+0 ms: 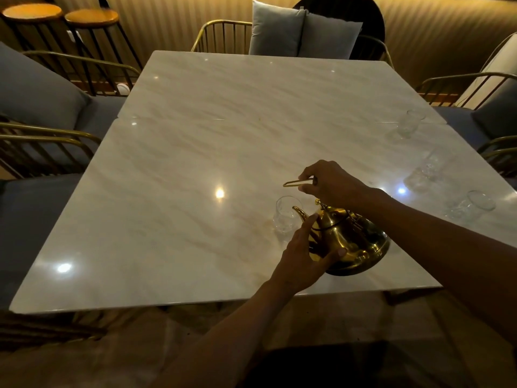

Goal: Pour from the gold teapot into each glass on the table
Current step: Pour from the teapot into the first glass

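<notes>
The gold teapot (352,242) is tilted over the marble table (195,152), its spout reaching toward a clear glass (286,217) just to its left. My right hand (333,183) grips the teapot's thin handle from above. My left hand (305,256) lies flat against the pot's near side, steadying it. Three more clear glasses stand along the right edge: one far (408,124), one in the middle (428,170), one near (470,208). I cannot tell whether liquid is flowing.
Gold wire chairs with grey cushions ring the table: left (42,107), far side (302,35), right (492,113). Two round wooden stools (61,15) stand at the back left. The table's near edge runs just below my left wrist.
</notes>
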